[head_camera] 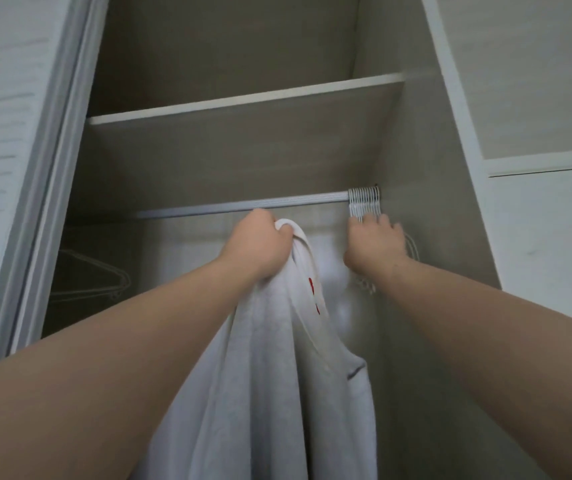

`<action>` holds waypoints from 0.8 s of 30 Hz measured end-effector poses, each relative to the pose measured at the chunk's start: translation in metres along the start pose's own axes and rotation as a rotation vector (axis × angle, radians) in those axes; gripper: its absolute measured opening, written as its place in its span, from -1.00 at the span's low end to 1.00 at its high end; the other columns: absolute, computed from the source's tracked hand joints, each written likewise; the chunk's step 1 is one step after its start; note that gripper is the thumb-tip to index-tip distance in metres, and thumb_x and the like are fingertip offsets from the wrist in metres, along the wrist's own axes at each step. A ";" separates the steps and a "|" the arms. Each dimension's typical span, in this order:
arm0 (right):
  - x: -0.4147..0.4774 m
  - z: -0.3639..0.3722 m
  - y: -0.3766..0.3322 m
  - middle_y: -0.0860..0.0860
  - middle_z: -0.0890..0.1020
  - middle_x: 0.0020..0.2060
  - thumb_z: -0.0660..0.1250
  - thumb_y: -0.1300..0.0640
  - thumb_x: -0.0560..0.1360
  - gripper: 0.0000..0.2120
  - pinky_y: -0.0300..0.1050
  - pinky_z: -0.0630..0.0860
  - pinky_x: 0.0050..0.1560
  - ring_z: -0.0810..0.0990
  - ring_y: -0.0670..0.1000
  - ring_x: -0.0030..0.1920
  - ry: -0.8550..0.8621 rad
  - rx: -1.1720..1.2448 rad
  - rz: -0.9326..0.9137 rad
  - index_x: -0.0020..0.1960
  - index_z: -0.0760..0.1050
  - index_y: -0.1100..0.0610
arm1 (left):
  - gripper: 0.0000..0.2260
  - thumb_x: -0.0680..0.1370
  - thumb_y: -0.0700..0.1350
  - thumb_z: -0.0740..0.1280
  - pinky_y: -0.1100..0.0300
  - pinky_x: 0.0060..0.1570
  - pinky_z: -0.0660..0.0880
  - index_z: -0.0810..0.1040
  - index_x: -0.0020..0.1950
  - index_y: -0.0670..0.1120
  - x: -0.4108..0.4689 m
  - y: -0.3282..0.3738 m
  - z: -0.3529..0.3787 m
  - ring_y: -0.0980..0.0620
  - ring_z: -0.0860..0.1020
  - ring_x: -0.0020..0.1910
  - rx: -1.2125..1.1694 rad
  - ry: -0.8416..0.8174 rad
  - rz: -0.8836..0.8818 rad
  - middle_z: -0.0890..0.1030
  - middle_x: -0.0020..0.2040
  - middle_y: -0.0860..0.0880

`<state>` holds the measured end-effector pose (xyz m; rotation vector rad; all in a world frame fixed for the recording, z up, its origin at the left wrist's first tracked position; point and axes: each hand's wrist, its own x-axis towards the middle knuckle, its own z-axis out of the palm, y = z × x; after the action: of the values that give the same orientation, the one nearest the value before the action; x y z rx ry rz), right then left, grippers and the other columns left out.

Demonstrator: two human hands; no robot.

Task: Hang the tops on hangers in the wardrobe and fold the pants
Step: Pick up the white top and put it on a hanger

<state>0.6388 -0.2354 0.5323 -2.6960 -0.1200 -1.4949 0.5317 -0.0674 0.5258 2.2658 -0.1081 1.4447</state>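
Gripping the white top [277,358] at its neckline, the left hand [258,245] sits at frame centre just under the rail [243,204], fingers clamped round the fabric; the top hangs down to the bottom edge. Right hand [374,245], centre right: fingers curled on the bunch of white hangers [364,202] hooked at the rail's right end. Shelf [243,102] spans above. Another hanger [94,275] shows dimly at left.

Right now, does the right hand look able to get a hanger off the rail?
Likely yes: the right hand touches the bunched hangers on the rail; the left hand holds the white top aside.
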 end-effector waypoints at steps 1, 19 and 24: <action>0.006 0.006 0.000 0.18 0.40 0.38 0.24 0.14 0.51 -0.50 0.13 0.30 0.34 0.34 0.23 0.40 -0.007 -0.029 0.014 0.44 0.32 0.13 | -0.77 0.60 -0.06 0.21 0.11 -0.28 0.31 0.49 -0.17 -0.15 0.003 -0.002 0.004 -0.18 0.53 -0.14 0.006 0.003 0.006 0.54 -0.23 -0.10; 0.065 0.020 0.018 0.22 0.53 0.27 0.16 0.27 0.58 -0.67 0.11 0.44 0.24 0.52 0.27 0.30 0.155 0.077 0.140 0.30 0.51 0.21 | -0.76 0.60 -0.07 0.24 0.16 -0.41 0.24 0.43 -0.25 -0.11 0.026 -0.029 0.022 -0.04 0.44 -0.30 0.031 0.048 0.063 0.49 -0.33 -0.03; 0.056 0.000 0.015 0.21 0.59 0.21 0.22 0.26 0.53 -0.72 0.03 0.47 0.12 0.57 0.26 0.23 0.205 0.192 0.161 0.23 0.50 0.21 | -0.78 0.60 -0.07 0.23 0.15 -0.39 0.25 0.47 -0.21 -0.13 0.021 -0.027 0.011 -0.06 0.46 -0.26 0.036 0.049 0.062 0.50 -0.31 -0.03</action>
<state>0.6693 -0.2477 0.5794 -2.3303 -0.0341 -1.6083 0.5587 -0.0441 0.5310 2.2724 -0.1392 1.5437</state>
